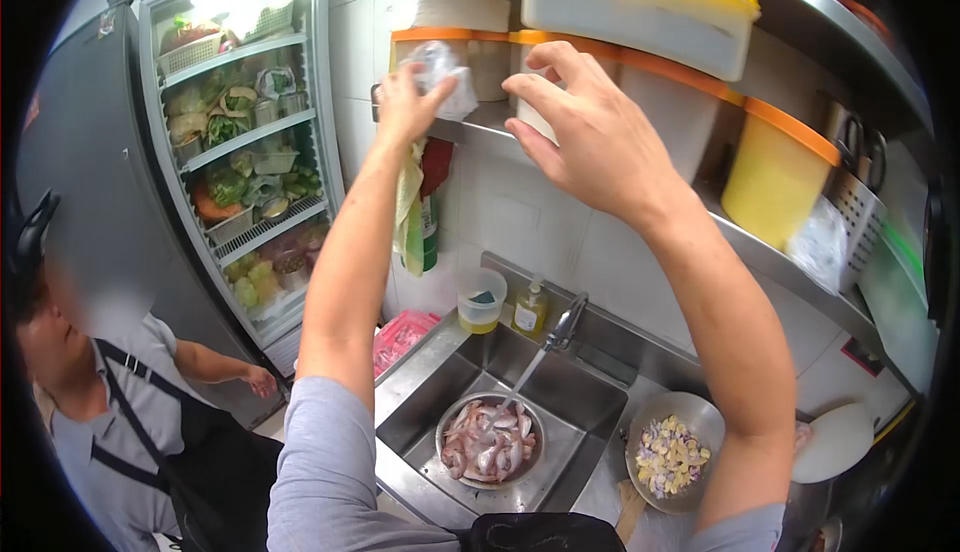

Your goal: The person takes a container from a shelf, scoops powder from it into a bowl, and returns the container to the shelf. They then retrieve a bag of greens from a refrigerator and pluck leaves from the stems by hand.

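My left hand [406, 107] is raised at the shelf edge, its fingers and thumb around part of a crumpled clear plastic bag [455, 92]. My right hand [598, 142] is up in front of the storage boxes, fingers curved and apart, with nothing in it. Behind it stand white tubs with orange lids [665, 117]. Below my arms, water from the tap [568, 322] runs into a metal bowl [541, 442] of raw, pinkish meat or seafood pieces [485, 447] in the sink [590, 402].
A pan [637, 452] of chopped garlic and onion sits right of the sink. A soap bottle [530, 309] and a plastic tub [481, 302] stand behind it. On the left are a co-worker in a black apron [225, 462] and a glass-door fridge [240, 132]. A yellow container [775, 177] is on the shelf.
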The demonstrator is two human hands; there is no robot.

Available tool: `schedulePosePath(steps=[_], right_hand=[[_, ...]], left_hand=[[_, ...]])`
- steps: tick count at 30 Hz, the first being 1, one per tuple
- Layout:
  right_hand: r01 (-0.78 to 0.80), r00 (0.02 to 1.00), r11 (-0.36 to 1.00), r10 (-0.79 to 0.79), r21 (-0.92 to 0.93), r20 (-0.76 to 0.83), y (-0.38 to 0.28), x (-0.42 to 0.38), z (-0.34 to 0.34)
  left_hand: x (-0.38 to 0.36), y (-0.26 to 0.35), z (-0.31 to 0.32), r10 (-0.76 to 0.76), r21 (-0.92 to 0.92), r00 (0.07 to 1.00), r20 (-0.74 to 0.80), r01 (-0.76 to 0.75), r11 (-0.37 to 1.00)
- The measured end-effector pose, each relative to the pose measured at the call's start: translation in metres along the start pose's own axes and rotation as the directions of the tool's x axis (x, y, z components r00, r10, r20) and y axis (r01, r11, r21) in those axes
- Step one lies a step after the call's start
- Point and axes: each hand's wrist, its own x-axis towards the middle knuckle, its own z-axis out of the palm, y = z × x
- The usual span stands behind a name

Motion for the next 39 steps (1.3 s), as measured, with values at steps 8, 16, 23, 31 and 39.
schedulePosePath(steps=[8, 16, 23, 31, 39], right_hand=[[-0.313, 0.949, 0.939, 0.316, -0.142, 0.005, 0.026, 0.058, 0.148], [-0.326, 0.851, 0.87, 0.44, -0.369, 0.286, 0.033, 0.07, 0.171], [-0.276, 0.909, 0.928, 0.336, -0.25, 0.245, 0.019, 0.063, 0.144], [-0.169, 0.97, 0.961, 0.202, -0.22, 0.138, 0.017, 0.043, 0.136], [-0.293, 0.916, 0.946, 0.32, -0.141, 0.243, 0.022, 0.035, 0.17]], left_hand=[[-0.009, 0.006, -0.002, 0.201, -0.616, 0.965, 0.168, -0.057, 0.786], [0.105, -0.037, 0.005, 0.169, -0.275, 0.944, -0.283, -0.249, 0.929], [0.145, -0.026, 0.02, 0.137, -0.179, 0.99, 0.014, -0.133, 0.975], [0.15, 0.0, 0.031, 0.111, -0.113, 0.991, -0.078, -0.119, 0.986], [0.152, 0.04, 0.063, 0.161, -0.283, 0.945, -0.286, -0.244, 0.928]])
